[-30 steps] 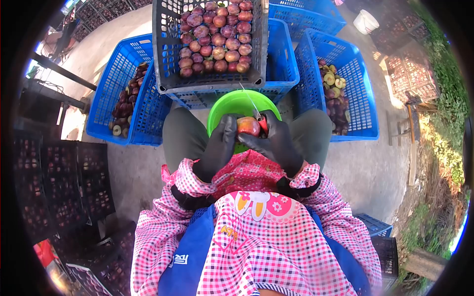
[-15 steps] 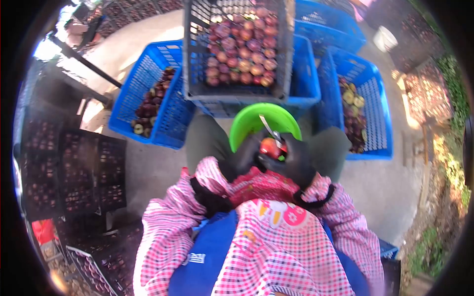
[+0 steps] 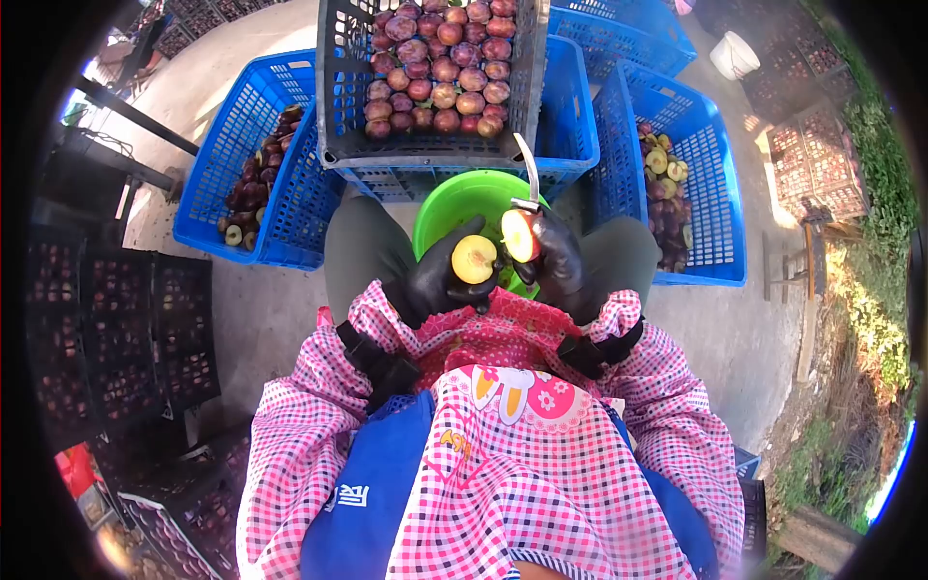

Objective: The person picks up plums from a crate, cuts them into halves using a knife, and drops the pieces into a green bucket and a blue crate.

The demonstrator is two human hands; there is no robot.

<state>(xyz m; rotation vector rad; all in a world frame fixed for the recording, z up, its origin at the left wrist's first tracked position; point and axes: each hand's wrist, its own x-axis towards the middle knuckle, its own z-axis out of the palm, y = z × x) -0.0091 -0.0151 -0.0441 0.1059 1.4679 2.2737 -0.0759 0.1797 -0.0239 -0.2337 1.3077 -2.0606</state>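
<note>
My left hand (image 3: 432, 285), in a black glove, is closed around a plum half (image 3: 475, 259), its yellow cut face turned up. Beside it, my right hand (image 3: 565, 269), also gloved in black, grips the other plum half (image 3: 519, 236), red skin showing at its edge. A small knife (image 3: 530, 172) with a curved metal blade points up from the right hand; its handle is hidden by the fingers and fruit. Both hands are above the near side of a bright green bucket (image 3: 432, 215) between my knees.
Ahead, a black crate (image 3: 333, 116) of whole plums rests on a blue crate (image 3: 575, 126). Blue crates with cut plums stand to the left (image 3: 208, 174) and right (image 3: 725, 193). Stacked dark crates (image 3: 126, 329) are at far left, and a white bucket (image 3: 735, 56) is at upper right.
The plum, held together between both hands before, is now in two halves, one in each hand. The hands have moved apart, and the knife has turned more upright. The view has shifted slightly.
</note>
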